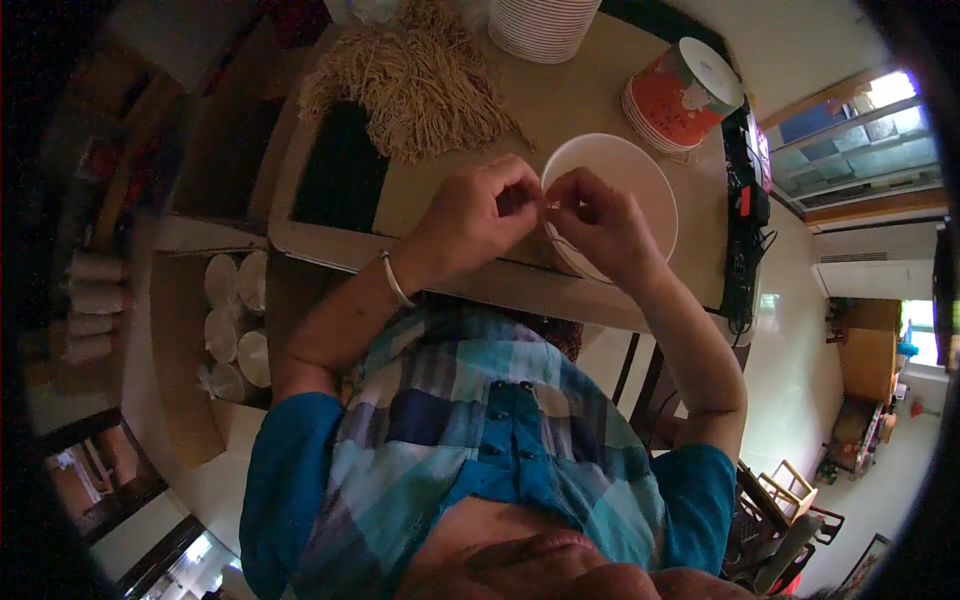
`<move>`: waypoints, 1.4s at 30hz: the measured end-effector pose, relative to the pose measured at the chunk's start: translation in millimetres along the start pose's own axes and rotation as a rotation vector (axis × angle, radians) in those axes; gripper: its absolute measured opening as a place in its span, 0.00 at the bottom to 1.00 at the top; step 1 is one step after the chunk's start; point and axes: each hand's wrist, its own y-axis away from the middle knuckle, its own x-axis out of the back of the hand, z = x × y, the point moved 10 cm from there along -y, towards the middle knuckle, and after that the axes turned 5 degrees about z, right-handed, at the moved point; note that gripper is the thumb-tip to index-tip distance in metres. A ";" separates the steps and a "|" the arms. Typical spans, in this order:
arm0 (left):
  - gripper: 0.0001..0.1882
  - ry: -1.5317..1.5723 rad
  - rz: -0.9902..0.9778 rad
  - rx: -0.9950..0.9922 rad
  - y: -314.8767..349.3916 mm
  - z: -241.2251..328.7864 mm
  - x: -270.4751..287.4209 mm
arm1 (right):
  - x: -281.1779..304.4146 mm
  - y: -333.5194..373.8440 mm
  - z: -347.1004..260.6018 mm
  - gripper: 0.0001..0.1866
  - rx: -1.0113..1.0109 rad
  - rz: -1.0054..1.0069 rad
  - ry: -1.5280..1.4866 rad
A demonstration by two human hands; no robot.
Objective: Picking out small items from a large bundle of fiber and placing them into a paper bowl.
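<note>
My left hand (488,208) and my right hand (612,225) meet fingertip to fingertip over the near left rim of a white round bucket (635,170). Both hands are closed in a pinch. What the fingers hold is too small to make out; a thin line seems to show below them. The bucket stands on the table with its opening up, its lower left side partly covered by my right hand. Beyond my left hand lies a heap of tan twine cords (425,90), one loose end trailing toward the bucket.
A stack of white tubs (545,25) stands at the table's far side. To the right is a stack of orange printed buckets (675,100). Dark cables and a power strip (745,215) run along the right edge. A cardboard box (185,370) with several white rolls (222,333) sits lower left.
</note>
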 end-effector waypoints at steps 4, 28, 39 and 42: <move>0.03 0.222 0.041 0.065 -2.9 -17.7 -0.8 | -0.6 0.2 1.6 0.06 0.030 -0.012 0.114; 0.06 0.336 0.013 0.313 4.3 -52.0 -15.8 | 5.8 3.9 7.4 0.06 -0.307 0.037 -0.115; 0.05 0.297 0.058 0.199 0.0 -39.9 -11.9 | 12.2 0.4 3.3 0.09 -0.213 0.020 -0.030; 0.06 0.206 0.057 0.178 -1.4 -39.6 -10.6 | 11.2 0.2 -0.7 0.07 -0.152 -0.005 -0.022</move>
